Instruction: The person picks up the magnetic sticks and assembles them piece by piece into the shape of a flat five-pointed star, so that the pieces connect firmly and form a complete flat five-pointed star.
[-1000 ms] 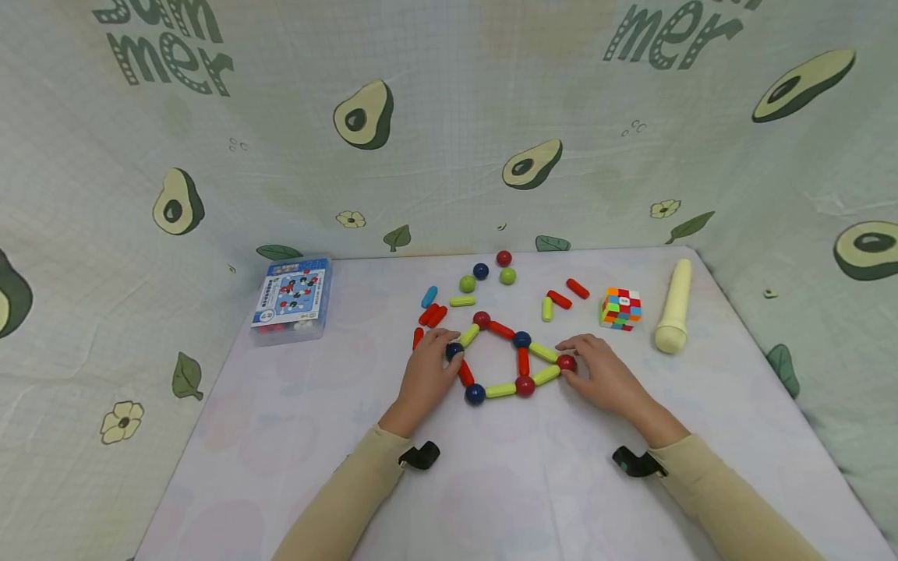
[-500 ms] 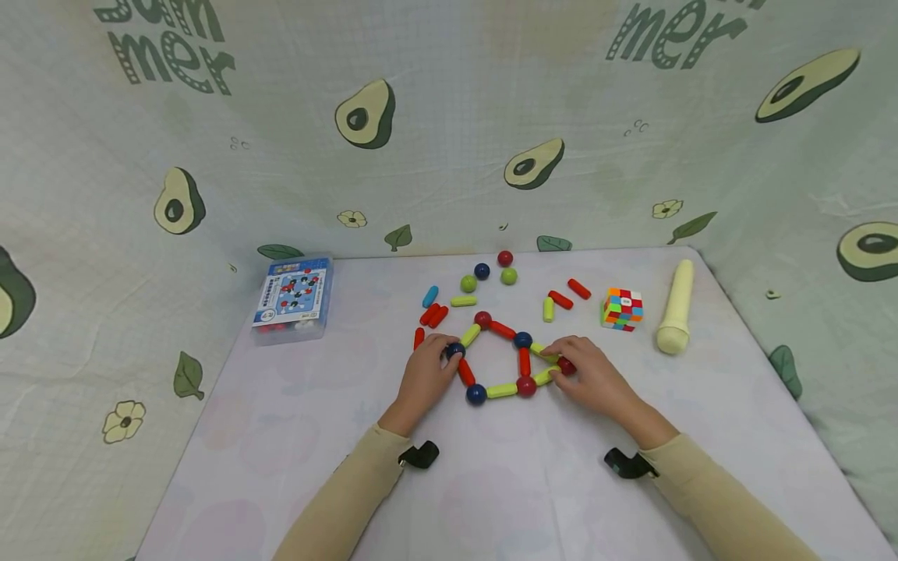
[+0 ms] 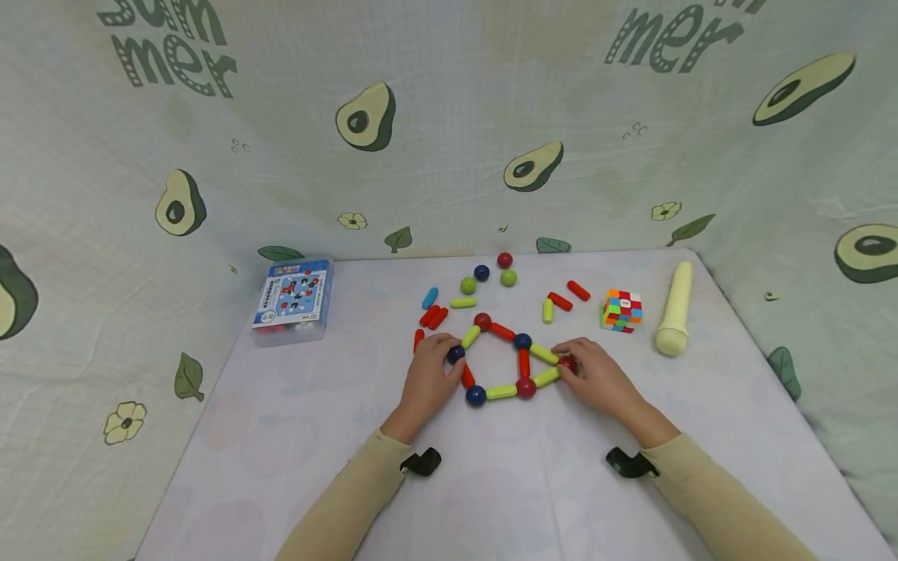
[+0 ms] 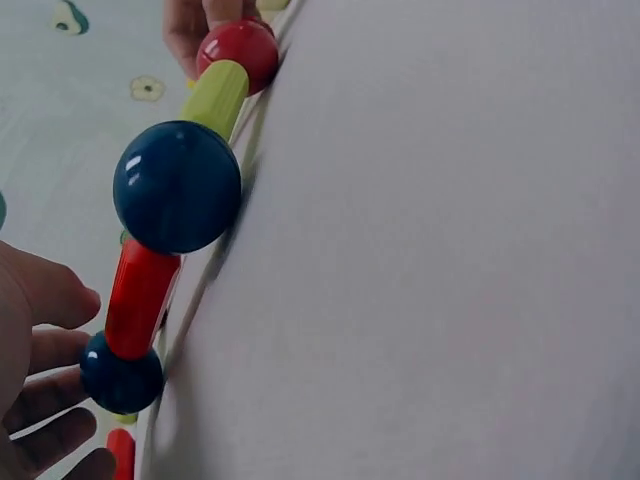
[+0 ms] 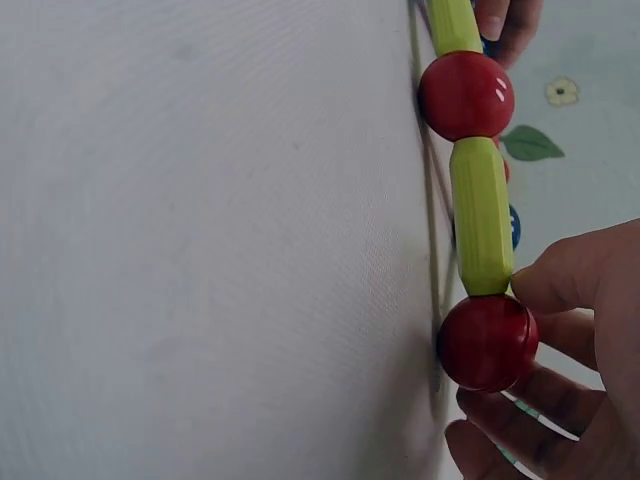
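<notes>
A flat frame of coloured rods and balls lies on the table, a five-sided ring joined to a triangle. My left hand (image 3: 430,376) is at its left corner, fingers touching a dark blue ball (image 4: 121,373). In the left wrist view the thumb stands a little apart from the red rod (image 4: 142,300). At the right tip my right hand (image 3: 597,377) holds a red ball (image 5: 488,343) between thumb and fingers. The thumb tip lies where this ball meets a yellow-green rod (image 5: 481,215). A red rod (image 3: 524,363) separates the ring from the triangle.
Behind the frame lie loose balls, including a green ball (image 3: 508,277), and loose rods, including a blue rod (image 3: 430,298). A puzzle cube (image 3: 621,311) and a pale yellow microphone-shaped object (image 3: 674,309) stand right. A clear box (image 3: 291,302) with a printed card is at back left.
My right hand moved left over the triangle's rods, then drew back right to the red ball at the tip. My left thumb has shifted slightly away from the dark blue ball.
</notes>
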Available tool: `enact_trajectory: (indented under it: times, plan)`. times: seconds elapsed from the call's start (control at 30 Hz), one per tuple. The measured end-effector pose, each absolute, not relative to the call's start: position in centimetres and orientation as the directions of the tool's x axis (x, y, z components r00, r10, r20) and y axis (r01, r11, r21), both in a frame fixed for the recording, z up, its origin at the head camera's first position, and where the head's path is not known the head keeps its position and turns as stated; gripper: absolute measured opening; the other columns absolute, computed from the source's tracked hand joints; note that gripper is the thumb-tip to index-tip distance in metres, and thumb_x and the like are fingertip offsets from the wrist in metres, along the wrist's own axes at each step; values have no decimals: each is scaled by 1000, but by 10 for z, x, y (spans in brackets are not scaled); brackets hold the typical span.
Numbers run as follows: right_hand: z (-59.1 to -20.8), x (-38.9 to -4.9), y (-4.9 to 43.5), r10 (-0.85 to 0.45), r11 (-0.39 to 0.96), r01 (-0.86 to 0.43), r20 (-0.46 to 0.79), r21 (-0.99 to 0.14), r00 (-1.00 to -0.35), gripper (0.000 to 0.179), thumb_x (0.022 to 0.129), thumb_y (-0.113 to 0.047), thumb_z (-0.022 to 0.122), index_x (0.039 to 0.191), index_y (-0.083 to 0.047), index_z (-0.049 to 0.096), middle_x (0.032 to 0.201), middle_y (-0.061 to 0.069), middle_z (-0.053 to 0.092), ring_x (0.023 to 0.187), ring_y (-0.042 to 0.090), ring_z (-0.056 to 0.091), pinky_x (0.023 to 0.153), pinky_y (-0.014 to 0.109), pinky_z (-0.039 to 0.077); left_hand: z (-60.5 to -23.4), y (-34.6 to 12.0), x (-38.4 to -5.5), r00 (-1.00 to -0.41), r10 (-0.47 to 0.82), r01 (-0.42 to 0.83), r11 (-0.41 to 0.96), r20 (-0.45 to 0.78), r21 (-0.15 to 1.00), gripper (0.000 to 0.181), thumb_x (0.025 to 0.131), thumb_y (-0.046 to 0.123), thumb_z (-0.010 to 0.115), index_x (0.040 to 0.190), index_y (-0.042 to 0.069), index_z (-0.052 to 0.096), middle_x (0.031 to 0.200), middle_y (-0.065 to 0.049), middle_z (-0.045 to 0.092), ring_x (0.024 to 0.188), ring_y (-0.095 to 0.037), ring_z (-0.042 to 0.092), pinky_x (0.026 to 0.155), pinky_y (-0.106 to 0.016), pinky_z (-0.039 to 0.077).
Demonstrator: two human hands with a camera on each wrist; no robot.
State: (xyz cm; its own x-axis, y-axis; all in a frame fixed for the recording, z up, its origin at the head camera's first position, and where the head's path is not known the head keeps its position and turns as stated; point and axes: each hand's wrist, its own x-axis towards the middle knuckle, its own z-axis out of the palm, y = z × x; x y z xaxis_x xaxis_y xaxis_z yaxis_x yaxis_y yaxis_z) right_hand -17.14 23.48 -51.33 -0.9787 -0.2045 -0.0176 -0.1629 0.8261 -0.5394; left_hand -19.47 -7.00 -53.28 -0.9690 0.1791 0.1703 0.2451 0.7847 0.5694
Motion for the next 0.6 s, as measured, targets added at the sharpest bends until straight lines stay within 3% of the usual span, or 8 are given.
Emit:
enact_trajectory:
  times: [0.33, 0.6]
  plan:
    - [-516, -170, 239, -189, 819, -143, -25, -556, -982, 35, 97, -19, 68, 131, -8, 63, 113, 8, 58, 92, 21, 53, 78, 38, 50, -526, -64, -192, -965, 211, 264, 793, 159, 549, 34, 96, 24, 72, 128, 15, 69, 131, -2, 61, 125, -20, 54, 104, -35, 49]
    - [-517, -170, 240, -204, 821, -166, -9, -547, -979, 35, 97, -18, 70, 130, -10, 64, 118, 9, 60, 97, 22, 53, 84, 42, 51, -529, -65, -190, -967, 197, 254, 796, 161, 549, 34, 95, 24, 73, 128, 16, 68, 131, -1, 60, 123, -19, 54, 102, -34, 50]
